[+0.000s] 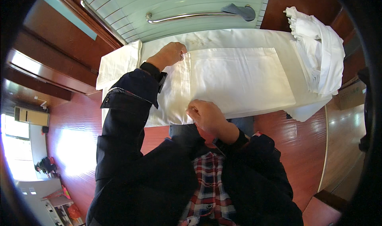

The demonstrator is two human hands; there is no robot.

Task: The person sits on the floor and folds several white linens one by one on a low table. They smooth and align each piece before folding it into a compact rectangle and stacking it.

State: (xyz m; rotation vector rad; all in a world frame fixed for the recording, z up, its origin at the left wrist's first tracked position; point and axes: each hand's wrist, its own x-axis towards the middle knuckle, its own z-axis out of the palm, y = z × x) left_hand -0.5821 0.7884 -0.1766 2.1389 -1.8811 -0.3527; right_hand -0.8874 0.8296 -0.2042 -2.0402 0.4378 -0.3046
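A white fabric piece, likely a pillowcase [238,80], lies flat across a table covered by a white cloth [167,38]. Its left part is folded over, and a stitched hem [186,80] runs from the far edge to the near edge. My left hand [171,54] grips the far end of this hem between thumb and curled fingers. At the near end, my right hand [207,115] pinches the same hem close to the table's front edge. Wrinkles cross the folded part between my two hands.
Folded white cloth [119,65] lies at the table's left end. A pile of white linens [319,53] hangs over the right end. Behind the table, a metal grab rail [191,16] holds a grey cloth [238,11]. A person [46,165] is far off at left.
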